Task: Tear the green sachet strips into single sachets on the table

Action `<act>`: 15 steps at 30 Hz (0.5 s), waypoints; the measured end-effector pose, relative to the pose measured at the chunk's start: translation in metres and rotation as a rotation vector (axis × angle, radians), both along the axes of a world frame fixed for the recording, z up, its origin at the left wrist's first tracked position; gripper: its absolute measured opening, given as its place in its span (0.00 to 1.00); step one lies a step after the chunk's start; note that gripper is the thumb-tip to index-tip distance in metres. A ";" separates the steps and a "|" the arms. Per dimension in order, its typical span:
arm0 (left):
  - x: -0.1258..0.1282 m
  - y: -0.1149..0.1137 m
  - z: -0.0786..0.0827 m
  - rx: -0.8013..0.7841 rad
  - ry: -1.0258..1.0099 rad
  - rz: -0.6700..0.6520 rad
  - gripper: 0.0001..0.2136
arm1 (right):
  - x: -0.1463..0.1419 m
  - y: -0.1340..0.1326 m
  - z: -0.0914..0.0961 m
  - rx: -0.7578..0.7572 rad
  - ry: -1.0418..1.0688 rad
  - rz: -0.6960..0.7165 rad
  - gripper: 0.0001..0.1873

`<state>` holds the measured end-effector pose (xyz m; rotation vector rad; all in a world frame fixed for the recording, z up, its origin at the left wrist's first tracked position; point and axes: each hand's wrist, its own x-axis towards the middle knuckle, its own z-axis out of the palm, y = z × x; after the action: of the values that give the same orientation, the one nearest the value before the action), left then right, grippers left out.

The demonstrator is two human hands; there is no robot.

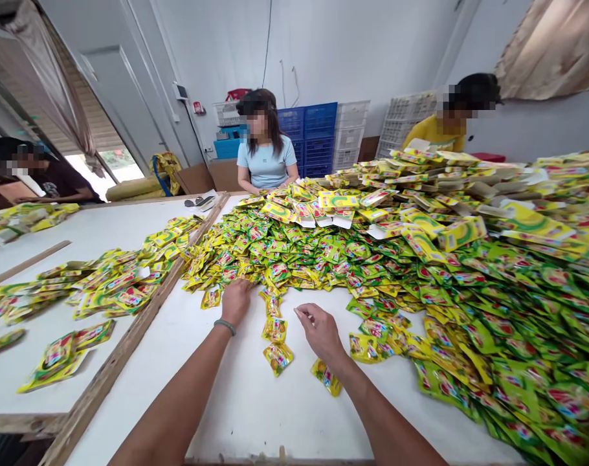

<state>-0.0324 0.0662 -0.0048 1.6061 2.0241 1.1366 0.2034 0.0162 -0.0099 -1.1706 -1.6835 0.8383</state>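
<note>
My left hand (237, 301) is at the near edge of a large heap of small green and yellow packets (318, 252). Its fingers curl down against the packets, and whatever they grip is hidden. Over the white tabletop my right hand (320, 329) has thumb and fingers pinched together, with no packet showing between them. Between the hands, several yellow packets lie in a short line toward me, the nearest being one loose packet (277, 358). Another yellow packet (326, 377) lies partly under my right wrist.
Flat yellow boxes (440, 207) are piled on the heap's back and right. A wooden strip (144, 317) divides the table; more yellow cartons (124, 275) lie left of it. A person in light blue (268, 158) sits opposite, others left and right. Blue crates (318, 129) stand behind.
</note>
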 end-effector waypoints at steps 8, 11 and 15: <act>0.038 -0.050 0.009 -0.056 -0.631 -0.101 0.13 | -0.011 -0.001 0.003 -0.391 0.417 0.160 0.21; 0.064 -0.072 0.006 -0.129 -0.860 -0.179 0.14 | -0.015 -0.003 0.005 -0.442 0.516 0.214 0.22; 0.073 -0.081 0.011 -0.220 -1.070 -0.266 0.15 | -0.007 -0.002 0.005 -0.383 0.386 0.177 0.14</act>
<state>0.0407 -0.0143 0.0064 0.8018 1.1332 1.2220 0.1965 0.0143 -0.0053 -1.0296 -1.3529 1.4464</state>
